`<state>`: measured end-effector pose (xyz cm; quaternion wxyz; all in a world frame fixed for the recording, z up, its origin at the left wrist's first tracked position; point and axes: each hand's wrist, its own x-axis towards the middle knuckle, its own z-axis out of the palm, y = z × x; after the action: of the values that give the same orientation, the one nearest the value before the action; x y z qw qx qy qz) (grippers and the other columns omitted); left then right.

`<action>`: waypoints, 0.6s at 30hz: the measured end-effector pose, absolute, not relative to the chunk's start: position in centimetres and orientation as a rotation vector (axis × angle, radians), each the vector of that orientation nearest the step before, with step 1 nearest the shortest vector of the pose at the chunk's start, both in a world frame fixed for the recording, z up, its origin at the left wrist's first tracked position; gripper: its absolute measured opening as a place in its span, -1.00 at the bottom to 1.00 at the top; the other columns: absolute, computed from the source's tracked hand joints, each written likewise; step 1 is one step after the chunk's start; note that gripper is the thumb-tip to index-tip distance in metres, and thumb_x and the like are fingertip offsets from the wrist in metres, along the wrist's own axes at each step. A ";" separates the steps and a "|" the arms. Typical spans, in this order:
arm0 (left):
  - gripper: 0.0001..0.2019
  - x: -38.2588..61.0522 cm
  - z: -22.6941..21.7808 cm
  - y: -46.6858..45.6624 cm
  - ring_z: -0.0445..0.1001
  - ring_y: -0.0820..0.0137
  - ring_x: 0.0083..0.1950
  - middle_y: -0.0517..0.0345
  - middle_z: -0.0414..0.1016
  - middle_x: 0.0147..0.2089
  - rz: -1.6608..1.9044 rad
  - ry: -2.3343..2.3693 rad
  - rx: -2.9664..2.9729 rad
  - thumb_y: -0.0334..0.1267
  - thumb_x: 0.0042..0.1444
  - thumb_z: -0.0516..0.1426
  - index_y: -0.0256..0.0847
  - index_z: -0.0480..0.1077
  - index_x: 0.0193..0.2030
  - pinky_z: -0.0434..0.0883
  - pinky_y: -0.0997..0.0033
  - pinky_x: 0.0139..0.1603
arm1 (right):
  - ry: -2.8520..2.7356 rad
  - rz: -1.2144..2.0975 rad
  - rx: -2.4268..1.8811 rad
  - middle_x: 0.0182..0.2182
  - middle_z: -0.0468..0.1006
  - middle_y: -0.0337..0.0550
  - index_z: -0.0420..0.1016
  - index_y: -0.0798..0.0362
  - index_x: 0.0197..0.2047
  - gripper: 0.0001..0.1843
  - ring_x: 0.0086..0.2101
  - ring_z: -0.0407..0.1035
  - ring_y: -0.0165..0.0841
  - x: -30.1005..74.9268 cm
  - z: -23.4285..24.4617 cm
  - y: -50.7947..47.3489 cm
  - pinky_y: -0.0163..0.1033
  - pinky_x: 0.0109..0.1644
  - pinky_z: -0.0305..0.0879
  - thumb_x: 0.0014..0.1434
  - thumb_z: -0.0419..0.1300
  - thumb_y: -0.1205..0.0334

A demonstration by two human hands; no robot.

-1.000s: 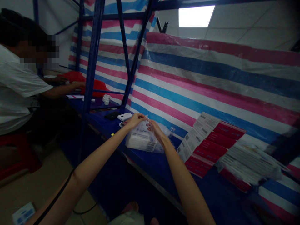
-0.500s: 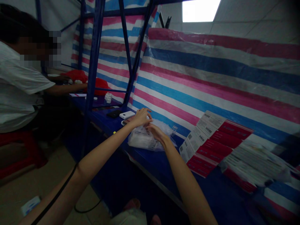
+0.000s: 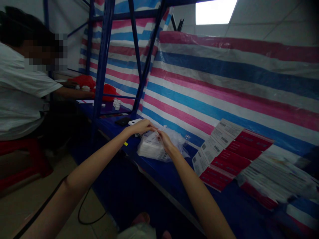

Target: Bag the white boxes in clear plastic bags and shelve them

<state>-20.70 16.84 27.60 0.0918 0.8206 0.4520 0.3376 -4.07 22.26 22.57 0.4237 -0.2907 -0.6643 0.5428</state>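
A clear plastic bag (image 3: 174, 141) with white, flat-looking contents (image 3: 148, 147) lies on the blue shelf top in front of me. My left hand (image 3: 145, 125) reaches over the bag's near left side, its fingers closed in a pinch at the bag's upper edge. Right against those fingertips, my right hand (image 3: 164, 140) also pinches the thin plastic. The exact fold between the fingers is too small to make out. Behind my left hand, a white device (image 3: 134, 121) is partly covered. Close to the bag's right end stands a small clear bottle or vial (image 3: 187, 137).
Red and white printed card boxes (image 3: 230, 152) lean to the right, beside a plastic-wrapped stack (image 3: 276, 176). A black phone-like object (image 3: 123, 120) lies left. A blue rack post (image 3: 102, 66) rises between me and a co-worker (image 3: 22, 89) near white bottles (image 3: 116, 104). Striped sheeting (image 3: 189, 86) hangs behind.
My left hand has lowered and turned, its spread fingers closing to meet my right hand's fingertips at the bag. The view has shifted slightly.
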 end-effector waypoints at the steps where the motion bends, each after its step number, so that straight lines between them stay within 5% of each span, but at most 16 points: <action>1: -0.78 -20.5 27.4 16.7 0.31 0.44 -0.52 0.21 0.35 -0.64 1.066 1.414 2.444 -0.24 0.07 0.09 -0.23 0.54 -0.25 0.16 0.50 -0.44 | -1.644 1.372 -0.727 -0.60 0.37 -0.30 0.39 0.06 -0.48 -0.76 -0.51 0.20 -0.43 -4.1 22.6 22.3 -0.35 -0.44 0.09 -0.06 0.11 0.05; 5: -0.82 -19.0 26.3 16.5 0.41 0.33 -0.19 0.07 0.49 -0.26 1.365 1.380 2.403 -0.28 0.04 0.11 -0.18 0.49 -0.23 0.24 0.45 -0.17 | -1.580 1.419 -0.712 -0.64 0.32 -0.31 0.37 0.06 -0.51 -0.75 -0.56 0.15 -0.46 -4.0 22.9 22.0 -0.35 -0.45 0.08 -0.08 0.12 0.03; 8: -0.38 -17.7 24.3 17.1 0.38 0.35 -0.11 0.01 0.37 -0.02 1.503 1.206 2.232 -0.20 -0.10 0.23 -0.19 0.18 0.14 0.29 0.41 -0.12 | -1.562 1.449 -0.652 -0.60 0.35 -0.29 0.39 0.07 -0.50 -0.70 -0.54 0.18 -0.46 -3.6 23.1 21.5 -0.35 -0.43 0.10 -0.08 0.14 -0.02; 10: -0.27 -17.4 23.0 17.7 0.37 0.38 -0.15 0.01 0.36 -0.07 1.506 1.191 2.130 -0.21 -0.16 0.26 -0.25 0.08 0.18 0.31 0.42 -0.16 | -1.618 1.409 -0.597 -0.57 0.38 -0.27 0.41 0.07 -0.50 -0.66 -0.51 0.21 -0.45 -3.1 23.2 21.4 -0.34 -0.38 0.13 -0.09 0.16 -0.06; 14: -0.74 -18.2 22.3 18.7 0.37 0.42 -0.30 0.11 0.41 -0.34 1.334 1.144 2.069 -0.19 -0.03 0.16 -0.32 0.40 -0.24 0.29 0.47 -0.28 | -1.883 1.159 -0.544 -0.51 0.44 -0.23 0.49 0.07 -0.51 -0.66 -0.39 0.29 -0.38 -1.7 23.3 21.9 -0.27 -0.21 0.17 -0.06 0.18 -0.06; 18: -0.69 -19.4 23.3 18.3 0.29 0.48 -0.49 0.17 0.37 -0.54 1.089 1.021 2.014 -0.05 -0.04 0.15 -0.32 0.46 -0.46 0.21 0.52 -0.47 | -2.062 0.747 -0.530 -0.40 0.46 -0.19 0.57 0.02 -0.41 -0.85 -0.32 0.31 -0.34 -0.5 23.9 22.3 -0.25 -0.17 0.18 -0.01 0.21 0.15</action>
<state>-19.45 18.27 23.30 0.3119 0.7634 0.3868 0.4128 -0.49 22.33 23.93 0.4283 -0.2124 -0.8258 0.2992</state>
